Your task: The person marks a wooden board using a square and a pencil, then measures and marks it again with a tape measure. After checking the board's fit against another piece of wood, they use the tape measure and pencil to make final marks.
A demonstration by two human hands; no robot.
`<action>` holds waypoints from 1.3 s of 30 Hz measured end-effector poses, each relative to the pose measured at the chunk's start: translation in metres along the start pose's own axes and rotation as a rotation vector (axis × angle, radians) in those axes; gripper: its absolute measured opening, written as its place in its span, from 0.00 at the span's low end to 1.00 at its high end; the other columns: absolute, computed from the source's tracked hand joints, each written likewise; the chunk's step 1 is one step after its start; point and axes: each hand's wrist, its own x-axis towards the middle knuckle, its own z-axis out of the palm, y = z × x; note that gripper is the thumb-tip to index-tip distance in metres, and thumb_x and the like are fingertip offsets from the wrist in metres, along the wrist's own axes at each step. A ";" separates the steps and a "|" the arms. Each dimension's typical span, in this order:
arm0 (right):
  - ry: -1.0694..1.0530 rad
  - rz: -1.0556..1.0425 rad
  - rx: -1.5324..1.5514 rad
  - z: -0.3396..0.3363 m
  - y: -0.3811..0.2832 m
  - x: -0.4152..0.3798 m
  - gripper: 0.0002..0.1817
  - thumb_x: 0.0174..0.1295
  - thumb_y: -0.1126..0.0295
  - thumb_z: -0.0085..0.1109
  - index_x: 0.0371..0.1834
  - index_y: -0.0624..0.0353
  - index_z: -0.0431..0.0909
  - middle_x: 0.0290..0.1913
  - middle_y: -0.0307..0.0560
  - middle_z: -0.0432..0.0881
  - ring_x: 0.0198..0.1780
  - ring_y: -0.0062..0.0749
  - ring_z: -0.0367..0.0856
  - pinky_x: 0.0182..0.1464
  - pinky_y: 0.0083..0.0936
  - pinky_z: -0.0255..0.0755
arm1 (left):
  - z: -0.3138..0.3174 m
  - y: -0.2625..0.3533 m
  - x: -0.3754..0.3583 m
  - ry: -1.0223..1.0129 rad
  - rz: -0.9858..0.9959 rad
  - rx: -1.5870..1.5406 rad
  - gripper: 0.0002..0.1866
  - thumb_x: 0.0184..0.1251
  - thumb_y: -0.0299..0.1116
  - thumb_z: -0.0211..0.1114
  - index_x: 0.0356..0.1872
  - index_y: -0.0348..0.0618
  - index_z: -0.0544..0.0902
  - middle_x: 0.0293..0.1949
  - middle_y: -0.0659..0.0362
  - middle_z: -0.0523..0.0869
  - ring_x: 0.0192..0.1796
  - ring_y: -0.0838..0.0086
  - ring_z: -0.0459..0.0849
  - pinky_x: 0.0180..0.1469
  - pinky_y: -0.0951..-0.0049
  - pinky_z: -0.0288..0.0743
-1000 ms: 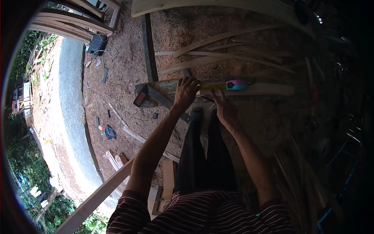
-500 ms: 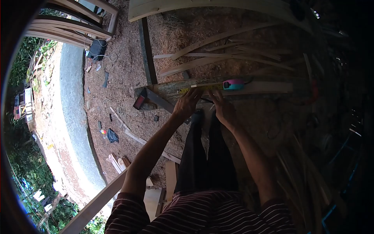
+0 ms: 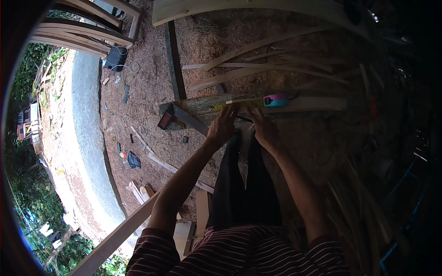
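Note:
A pink and turquoise tape measure (image 3: 276, 100) lies on a long wooden plank (image 3: 317, 103), its yellow blade (image 3: 251, 102) drawn out to the left. My left hand (image 3: 222, 125) has its fingers closed at the blade's near edge, holding it along a short pale strip of wood (image 3: 235, 100). Close beside it, my right hand (image 3: 266, 131) rests its fingertips by the blade near the case. From that hand a thin dark stick (image 3: 244, 119), like a pencil, points left. A carpenter's square (image 3: 191, 121) with a red and dark handle lies left of my left hand, partly hidden by it.
Thin offcut strips (image 3: 258, 71) lie on shavings beyond the plank. A large curved board (image 3: 248, 11) spans the far side. Curved wooden frames (image 3: 83, 32) and a black box (image 3: 115, 57) with a cord stand far left. A beam (image 3: 117, 237) slants at lower left.
My left hand has shifted slightly right, and its forearm has moved with it. The right hand and the tape measure stay in place.

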 end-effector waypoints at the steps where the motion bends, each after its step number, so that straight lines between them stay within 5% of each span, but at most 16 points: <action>1: -0.015 0.007 0.004 0.000 0.000 0.000 0.36 0.55 0.82 0.50 0.71 0.51 0.58 0.68 0.50 0.61 0.50 0.47 0.79 0.44 0.40 0.79 | -0.002 0.002 0.001 -0.047 -0.010 0.017 0.34 0.49 0.19 0.56 0.64 0.42 0.67 0.61 0.48 0.67 0.63 0.54 0.69 0.56 0.63 0.78; 3: -0.010 0.003 0.004 0.000 0.000 0.000 0.36 0.55 0.82 0.50 0.71 0.51 0.58 0.67 0.50 0.61 0.49 0.47 0.79 0.43 0.39 0.80 | 0.000 0.001 0.003 -0.093 -0.021 0.034 0.35 0.48 0.20 0.58 0.65 0.44 0.67 0.62 0.49 0.67 0.63 0.55 0.68 0.56 0.63 0.78; 5: -0.006 -0.002 0.005 0.000 0.000 0.000 0.36 0.55 0.82 0.50 0.71 0.51 0.58 0.67 0.50 0.61 0.48 0.47 0.80 0.42 0.39 0.80 | 0.003 0.000 0.004 0.031 0.048 0.085 0.37 0.46 0.20 0.58 0.65 0.51 0.69 0.61 0.50 0.69 0.59 0.54 0.72 0.43 0.61 0.84; 12: 0.053 -0.024 0.010 0.002 0.002 -0.001 0.37 0.54 0.83 0.48 0.70 0.49 0.58 0.67 0.48 0.61 0.44 0.49 0.81 0.38 0.39 0.81 | -0.005 0.004 0.006 -0.024 0.033 0.074 0.37 0.45 0.20 0.59 0.65 0.51 0.69 0.62 0.52 0.68 0.57 0.54 0.73 0.41 0.62 0.84; 18: 0.058 -0.017 0.038 0.003 0.005 -0.001 0.37 0.53 0.82 0.52 0.69 0.50 0.60 0.65 0.48 0.65 0.45 0.45 0.81 0.40 0.37 0.81 | -0.002 0.003 0.008 -0.094 0.050 0.200 0.39 0.47 0.21 0.59 0.67 0.50 0.65 0.64 0.52 0.67 0.61 0.56 0.71 0.42 0.66 0.84; 23: 0.125 -0.023 0.103 0.000 0.026 -0.013 0.35 0.50 0.82 0.54 0.67 0.52 0.63 0.62 0.47 0.69 0.47 0.44 0.81 0.41 0.37 0.80 | -0.005 0.003 0.009 -0.156 0.059 0.152 0.38 0.49 0.23 0.59 0.68 0.45 0.62 0.65 0.52 0.65 0.63 0.56 0.69 0.52 0.62 0.80; 26: 0.281 0.072 0.270 0.002 0.032 -0.020 0.28 0.58 0.81 0.52 0.64 0.54 0.65 0.59 0.48 0.72 0.47 0.42 0.82 0.44 0.34 0.79 | -0.005 0.003 0.007 -0.131 0.087 0.177 0.39 0.50 0.25 0.60 0.69 0.44 0.60 0.66 0.53 0.65 0.64 0.57 0.68 0.57 0.61 0.77; 29: 0.526 0.072 0.582 -0.008 0.025 -0.023 0.13 0.70 0.69 0.43 0.55 0.58 0.71 0.46 0.50 0.77 0.40 0.38 0.81 0.42 0.32 0.74 | -0.006 0.004 0.008 -0.219 0.049 0.194 0.40 0.51 0.27 0.61 0.70 0.43 0.59 0.66 0.54 0.65 0.64 0.58 0.67 0.57 0.62 0.76; 31: 0.204 0.303 0.720 -0.017 0.019 -0.024 0.22 0.75 0.56 0.30 0.41 0.61 0.73 0.31 0.48 0.75 0.32 0.35 0.76 0.38 0.31 0.68 | -0.001 0.000 0.006 -0.198 0.069 0.214 0.40 0.51 0.27 0.61 0.70 0.43 0.58 0.67 0.54 0.64 0.65 0.59 0.66 0.57 0.63 0.76; 34: 0.299 0.268 0.780 -0.001 0.008 -0.023 0.29 0.75 0.51 0.26 0.32 0.61 0.72 0.22 0.45 0.69 0.27 0.34 0.71 0.34 0.32 0.65 | 0.000 -0.001 0.005 -0.184 0.092 0.235 0.40 0.52 0.28 0.62 0.70 0.44 0.57 0.67 0.54 0.64 0.64 0.59 0.66 0.57 0.64 0.76; 37: 0.446 0.233 0.804 0.015 0.003 -0.012 0.29 0.75 0.50 0.27 0.31 0.62 0.73 0.22 0.42 0.70 0.25 0.31 0.71 0.32 0.31 0.66 | -0.003 0.000 0.006 -0.188 0.094 0.234 0.40 0.52 0.28 0.62 0.70 0.43 0.57 0.67 0.54 0.64 0.63 0.60 0.67 0.57 0.65 0.76; 39: 0.354 0.358 0.938 0.014 0.001 -0.011 0.27 0.74 0.51 0.31 0.32 0.62 0.73 0.23 0.42 0.72 0.25 0.29 0.72 0.32 0.29 0.67 | -0.005 0.001 0.007 -0.189 0.095 0.230 0.40 0.52 0.28 0.62 0.70 0.43 0.57 0.66 0.55 0.64 0.63 0.60 0.67 0.57 0.66 0.76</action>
